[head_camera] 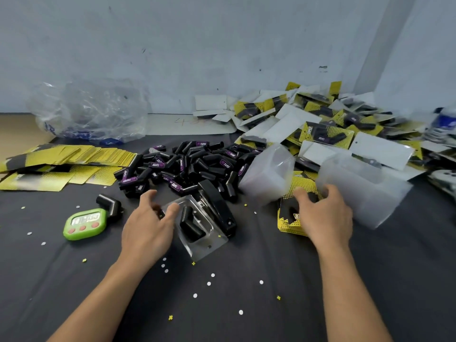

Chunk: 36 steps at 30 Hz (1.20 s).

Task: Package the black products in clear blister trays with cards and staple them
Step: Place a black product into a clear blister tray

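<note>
Steadying a clear blister tray (197,245), the left hand (148,225) lies spread and relaxed. Its thumb touches the tray's edge and it grasps nothing. One black product (191,225) already sits in the tray's pocket on the table (246,304), so a card is probably the next need. The right hand (325,213) rests on the card stack (288,225). The view there is blurred, so I cannot tell whether its fingers pinch a card. The stapler (217,206) lies against the tray's far side, handy for closing. Farther back are the heap of loose products (187,164) and the empty tray stack (269,174). The finished packs (333,119) are piled at the wall, out of the work zone.
</note>
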Tool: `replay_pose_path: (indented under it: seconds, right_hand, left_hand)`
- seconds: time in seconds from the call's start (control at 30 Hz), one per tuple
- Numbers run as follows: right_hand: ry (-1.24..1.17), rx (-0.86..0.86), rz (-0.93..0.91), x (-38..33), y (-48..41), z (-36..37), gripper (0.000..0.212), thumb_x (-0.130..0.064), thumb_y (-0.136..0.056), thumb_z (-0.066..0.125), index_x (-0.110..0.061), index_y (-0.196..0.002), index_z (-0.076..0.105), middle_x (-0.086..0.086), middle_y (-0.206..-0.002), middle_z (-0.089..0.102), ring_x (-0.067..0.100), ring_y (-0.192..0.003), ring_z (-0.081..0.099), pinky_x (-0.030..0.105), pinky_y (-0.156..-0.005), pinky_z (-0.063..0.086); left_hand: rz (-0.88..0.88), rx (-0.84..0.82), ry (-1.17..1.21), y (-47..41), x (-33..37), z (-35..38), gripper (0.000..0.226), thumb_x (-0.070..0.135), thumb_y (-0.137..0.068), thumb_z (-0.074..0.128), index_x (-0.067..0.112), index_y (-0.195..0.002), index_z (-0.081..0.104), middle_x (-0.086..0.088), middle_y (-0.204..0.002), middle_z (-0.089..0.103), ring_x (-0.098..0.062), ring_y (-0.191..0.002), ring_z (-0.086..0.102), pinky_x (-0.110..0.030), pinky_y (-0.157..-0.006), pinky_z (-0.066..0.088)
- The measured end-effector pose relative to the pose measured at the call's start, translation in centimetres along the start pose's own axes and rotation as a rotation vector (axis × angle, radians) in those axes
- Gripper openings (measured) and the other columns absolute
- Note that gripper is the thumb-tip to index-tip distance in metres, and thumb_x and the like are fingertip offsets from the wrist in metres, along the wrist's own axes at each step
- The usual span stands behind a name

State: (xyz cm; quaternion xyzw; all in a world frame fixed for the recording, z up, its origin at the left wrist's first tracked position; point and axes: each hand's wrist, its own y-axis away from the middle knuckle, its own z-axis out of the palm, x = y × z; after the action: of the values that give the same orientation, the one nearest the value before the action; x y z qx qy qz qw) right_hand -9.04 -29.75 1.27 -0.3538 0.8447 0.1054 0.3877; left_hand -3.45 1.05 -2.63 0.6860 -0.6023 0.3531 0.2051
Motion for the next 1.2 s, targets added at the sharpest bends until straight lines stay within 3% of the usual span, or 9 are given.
replay_pose_path:
  seconds: [0.13, 0.27, 0.43, 0.6, 0.73, 0.83, 1.03, 1.13, 1.2]
  right_hand:
    - [0.037, -0.190, 0.129, 0.0, -1.6, -0.1, 0.085, -0.067, -0.084, 0.063, -0.011, -0.146, 0.045, 0.011, -0.146, 0.054, 0.035, -0.128, 0.053, 0.047, -0.098, 0.047]
    - [0.008, -0.373, 0.124, -0.3, -3.0, -0.8, 0.051, -0.057, -0.081, 0.073, -0.009, -0.094, 0.061, 0.011, -0.116, 0.063, 0.025, -0.093, 0.059, 0.039, -0.080, 0.051]
    - [0.080, -0.641, 0.209, -2.6, -3.9, -1.9, 0.039, -0.044, -0.089, 0.075, -0.015, -0.105, 0.054, 0.005, -0.104, 0.056, 0.024, -0.090, 0.055, 0.038, -0.064, 0.051]
    - [0.253, -0.753, 0.256, -5.3, -3.9, -1.8, 0.059, -0.048, -0.091, 0.073, -0.013, -0.121, 0.036, 0.010, -0.102, 0.049, 0.037, -0.103, 0.056, 0.054, -0.082, 0.056]
    - [0.228, -0.684, 0.371, -5.2, -4.2, -1.6, 0.074, -0.054, -0.079, 0.083, -0.008, -0.122, 0.043, 0.016, -0.107, 0.056, 0.033, -0.093, 0.061, 0.045, -0.078, 0.055]
    - [0.146, -0.609, 0.404, -4.8, -4.0, -1.1, 0.063, -0.048, -0.074, 0.089, -0.009, -0.099, 0.046, 0.013, -0.093, 0.053, 0.030, -0.079, 0.051, 0.041, -0.064, 0.041]
    - [-0.445, -0.556, 0.446, -3.6, -3.3, -0.8, 0.039, -0.005, -0.078, 0.085, -0.007, -0.112, 0.066, 0.018, -0.106, 0.074, 0.034, -0.084, 0.075, 0.049, -0.074, 0.062]
    - [-0.651, -0.333, 0.419, -1.7, -1.1, -1.9, 0.038, -0.005, -0.066, 0.090, -0.009, -0.099, 0.072, 0.015, -0.095, 0.077, 0.027, -0.064, 0.076, 0.041, -0.051, 0.060]
    - [-0.755, -0.217, 0.305, -0.8, 0.8, -3.1, 0.047, -0.005, -0.060, 0.093, -0.010, -0.101, 0.071, 0.012, -0.092, 0.078, 0.029, -0.069, 0.077, 0.041, -0.051, 0.060]
  left_hand:
    - [-0.022, 0.011, -0.012, 0.6, 0.1, 0.1, 0.070, 0.053, -0.097, 0.060, 0.025, -0.154, 0.033, -0.007, -0.125, 0.068, -0.035, -0.121, 0.059, -0.046, -0.099, 0.046]
    - [-0.015, 0.107, -0.010, 1.3, 0.5, 0.1, 0.066, 0.052, -0.098, 0.057, 0.023, -0.152, 0.034, -0.002, -0.136, 0.065, -0.034, -0.124, 0.058, -0.047, -0.099, 0.042]
    - [-0.039, 0.055, -0.042, 1.4, 0.5, 0.0, 0.063, 0.057, -0.099, 0.052, 0.021, -0.149, 0.040, -0.008, -0.131, 0.067, -0.037, -0.126, 0.055, -0.049, -0.104, 0.041]
    - [-0.035, 0.031, -0.019, 1.5, 0.4, -0.1, 0.059, 0.055, -0.099, 0.051, 0.020, -0.146, 0.042, -0.011, -0.126, 0.068, -0.037, -0.124, 0.055, -0.048, -0.103, 0.042]
    - [-0.023, 0.014, -0.006, 1.6, 0.3, -0.2, 0.057, 0.055, -0.099, 0.051, 0.022, -0.145, 0.044, -0.009, -0.127, 0.067, -0.035, -0.124, 0.055, -0.047, -0.104, 0.042]
    - [-0.011, -0.006, -0.017, 1.5, 0.4, -0.2, 0.056, 0.054, -0.099, 0.052, 0.024, -0.145, 0.044, -0.010, -0.128, 0.067, -0.035, -0.125, 0.055, -0.047, -0.105, 0.042]
    - [0.023, -0.009, -0.008, 1.4, 0.2, -0.2, 0.049, 0.047, -0.097, 0.059, 0.025, -0.139, 0.050, -0.002, -0.129, 0.069, -0.032, -0.125, 0.055, -0.044, -0.102, 0.041]
    - [0.046, -0.001, -0.030, 1.3, 0.0, 0.0, 0.044, 0.047, -0.097, 0.059, 0.024, -0.135, 0.054, 0.000, -0.127, 0.069, -0.030, -0.123, 0.056, -0.043, -0.099, 0.042]
    - [0.071, 0.000, -0.041, 1.3, 0.1, 0.1, 0.040, 0.046, -0.096, 0.061, 0.025, -0.130, 0.058, 0.003, -0.123, 0.071, -0.027, -0.121, 0.058, -0.041, -0.098, 0.043]
